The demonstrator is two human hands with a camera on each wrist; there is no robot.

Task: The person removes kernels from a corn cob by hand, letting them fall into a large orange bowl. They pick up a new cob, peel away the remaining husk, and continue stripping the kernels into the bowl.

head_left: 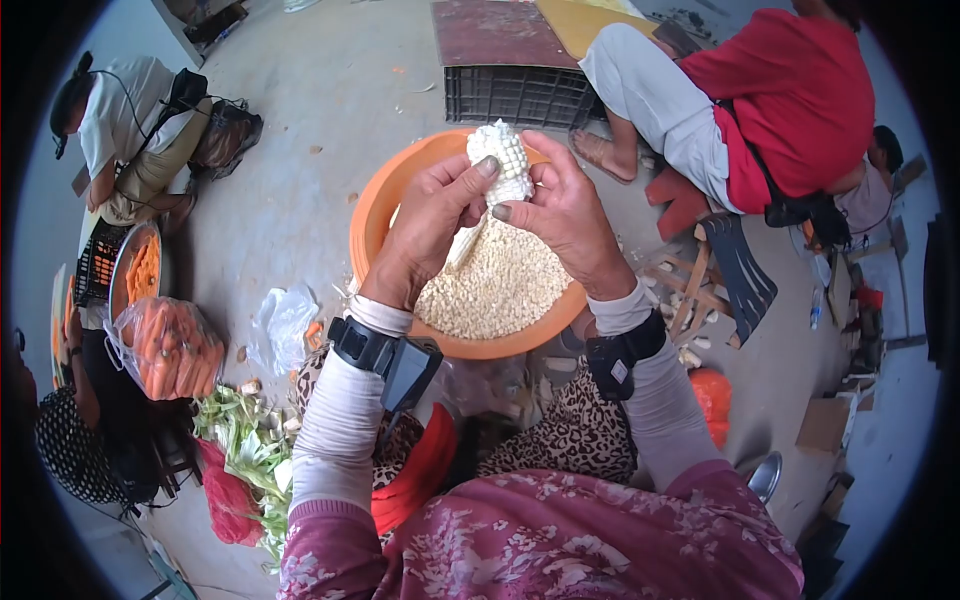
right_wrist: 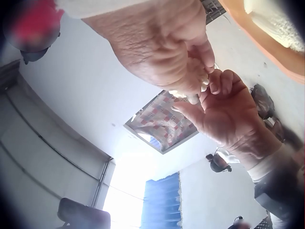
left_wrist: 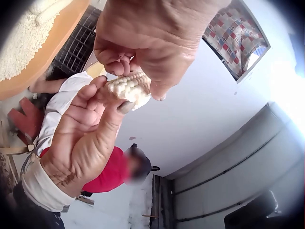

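The left hand [head_left: 430, 225] and the right hand [head_left: 570, 215] meet at the white corn cob [head_left: 508, 172], above the far part of the orange tub [head_left: 372, 195]. Each hand pinches it between thumb and curled fingers: the left thumb presses on its left side, the right thumb lies lower, by its near end. Neither hand is the nearer one, since both touch it. The long axis of the corn cob runs near to far, its far end leaning slightly left, so the hands flank it from either side.

Loose kernels [head_left: 500, 290] lie in the orange tub, nearer than the held piece. A slender pale cob [head_left: 464, 247] rests on them, beside the left hand. The black crate [head_left: 510, 97] stands just beyond the rim; a bag of carrots [head_left: 168, 350] sits well apart to the left, near green husks [head_left: 245, 450].
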